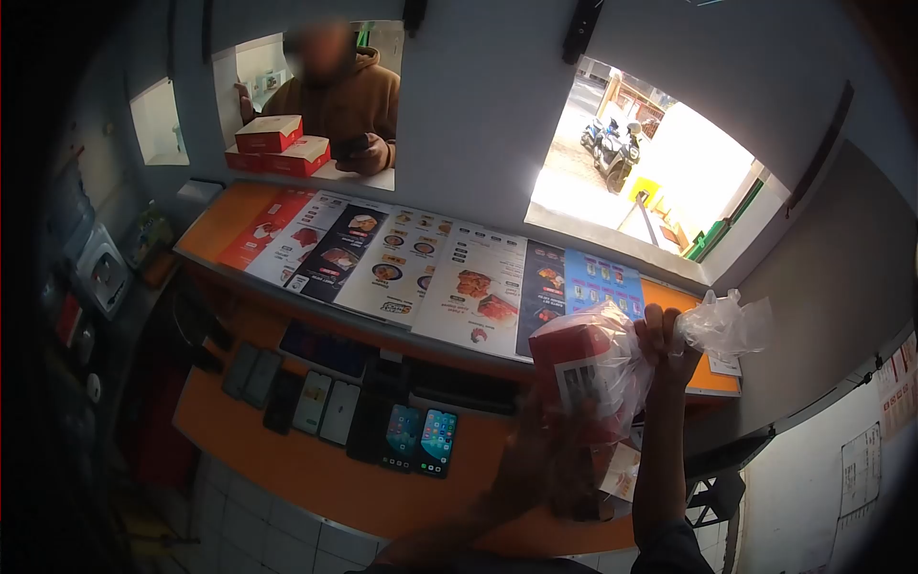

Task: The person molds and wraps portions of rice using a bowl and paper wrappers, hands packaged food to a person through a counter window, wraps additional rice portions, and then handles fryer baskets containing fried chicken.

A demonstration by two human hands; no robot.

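Note:
A clear plastic bag (636, 378) with a red box (579, 359) inside hangs over the lower orange counter, in front of the menu sheets. My right hand (666, 342) is closed around the bag's gathered neck, and loose plastic (732, 320) flares out beyond my fist. Close to the underside of the bag is my left hand (535, 445), dark and smeared by motion. Its fingers do not show clearly, and I cannot tell whether it touches the bag. Below, another red and white item (620, 474) is partly hidden by the bag and my arms.
Several phones (435, 442) lie in a row on the lower orange counter (287, 469). Menu sheets (473, 297) cover the upper ledge. Stacked red and white boxes (271, 134) sit at the left window, where a person in a brown hoodie (368, 96) holds a phone.

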